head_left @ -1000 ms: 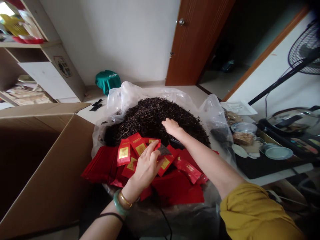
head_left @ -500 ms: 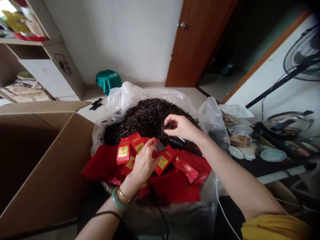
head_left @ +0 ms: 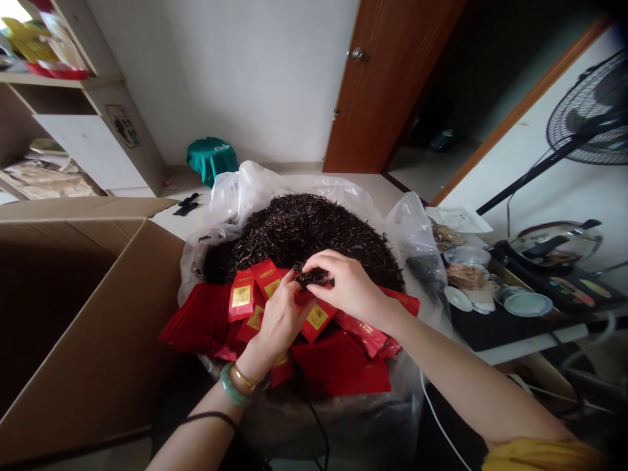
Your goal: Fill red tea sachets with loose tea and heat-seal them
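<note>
Loose black tea (head_left: 309, 229) lies heaped in a clear plastic bag (head_left: 235, 196) beside an open cardboard box (head_left: 83, 307), with red packets (head_left: 240, 297) spread along the heap's near edge. The right hand (head_left: 348, 288), its arm reaching in from the lower right, curls its fingers into a tight pinch on a small clump of tea just above the packets. The left hand (head_left: 279, 320), wrist raised, closes its fingers beside that clump; what they grip is hidden.
</note>
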### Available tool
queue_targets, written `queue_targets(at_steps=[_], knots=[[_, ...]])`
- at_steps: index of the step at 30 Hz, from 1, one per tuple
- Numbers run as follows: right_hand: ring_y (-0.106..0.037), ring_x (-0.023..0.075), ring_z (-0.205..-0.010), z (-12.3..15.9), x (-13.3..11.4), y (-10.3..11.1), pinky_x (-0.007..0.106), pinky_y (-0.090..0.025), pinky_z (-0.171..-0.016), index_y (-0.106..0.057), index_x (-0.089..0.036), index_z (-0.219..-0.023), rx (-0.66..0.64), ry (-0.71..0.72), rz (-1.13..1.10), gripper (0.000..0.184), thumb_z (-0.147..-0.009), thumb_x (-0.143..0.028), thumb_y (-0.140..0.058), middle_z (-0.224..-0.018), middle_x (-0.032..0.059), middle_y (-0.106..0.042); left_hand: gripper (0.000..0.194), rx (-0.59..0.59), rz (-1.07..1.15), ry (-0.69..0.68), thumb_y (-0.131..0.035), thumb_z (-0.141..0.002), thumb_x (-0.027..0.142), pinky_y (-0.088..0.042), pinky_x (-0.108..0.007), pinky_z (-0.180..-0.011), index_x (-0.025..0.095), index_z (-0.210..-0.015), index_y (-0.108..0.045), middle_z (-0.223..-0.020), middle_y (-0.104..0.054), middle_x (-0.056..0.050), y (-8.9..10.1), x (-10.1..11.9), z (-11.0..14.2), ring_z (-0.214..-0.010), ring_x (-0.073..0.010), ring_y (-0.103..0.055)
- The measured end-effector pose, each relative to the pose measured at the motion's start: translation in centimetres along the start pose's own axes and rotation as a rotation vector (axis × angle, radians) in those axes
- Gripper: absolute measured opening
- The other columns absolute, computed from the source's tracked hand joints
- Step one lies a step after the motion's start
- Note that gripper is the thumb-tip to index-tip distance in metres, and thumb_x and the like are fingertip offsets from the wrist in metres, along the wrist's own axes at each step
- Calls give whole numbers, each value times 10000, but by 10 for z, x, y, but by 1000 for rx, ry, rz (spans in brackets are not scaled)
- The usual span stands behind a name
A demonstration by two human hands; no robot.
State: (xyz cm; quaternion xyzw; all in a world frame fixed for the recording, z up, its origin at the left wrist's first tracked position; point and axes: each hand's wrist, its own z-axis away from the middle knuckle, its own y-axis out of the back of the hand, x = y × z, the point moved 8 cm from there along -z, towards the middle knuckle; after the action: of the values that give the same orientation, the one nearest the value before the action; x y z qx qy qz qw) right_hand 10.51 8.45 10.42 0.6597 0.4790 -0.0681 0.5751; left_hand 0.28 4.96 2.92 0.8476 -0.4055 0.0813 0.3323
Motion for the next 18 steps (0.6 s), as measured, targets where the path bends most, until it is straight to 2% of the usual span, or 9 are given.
queue_targets(at_steps=[5,10,14,18], knots=[[-652,146,-861,5,-3,1,266,-577,-734,-661,-189,-947,-2,-4,-75,240,-774,-65,-550,-1026,55,-647,280,-31,-10,21,-573,-891,325,-601,-331,-693,183,-1082,-424,-1087,-640,-130,-2,-1,0,-1031,-253,-671],[-682,156,-808,5,-11,-2,307,-569,-796,-682,-179,-938,-62,40,80,214,-818,-61,-550,-954,46,-717,257,-61,5,38,-558,-898,309,-600,-346,-709,186,-1075,-419,-1142,-626,-155,-4,-2,0,-1099,-272,-641],[-687,156,-895,5,-19,-3,299,-552,-869,-668,-202,-1019,-64,109,105,258,-839,-64,-544,-1001,34,-723,231,-55,22,29,-553,-898,273,-599,-323,-685,190,-1071,-424,-1088,-647,-133,-4,0,-1,-1107,-267,-638],[-622,207,-1095,4,-11,1,362,-513,-974,-630,-166,-1150,0,94,135,388,-790,-35,-566,-1163,104,-649,259,-71,24,48,-587,-878,292,-601,-324,-657,195,-1049,-418,-1215,-597,-183,-5,-2,0,-1058,-264,-663]])
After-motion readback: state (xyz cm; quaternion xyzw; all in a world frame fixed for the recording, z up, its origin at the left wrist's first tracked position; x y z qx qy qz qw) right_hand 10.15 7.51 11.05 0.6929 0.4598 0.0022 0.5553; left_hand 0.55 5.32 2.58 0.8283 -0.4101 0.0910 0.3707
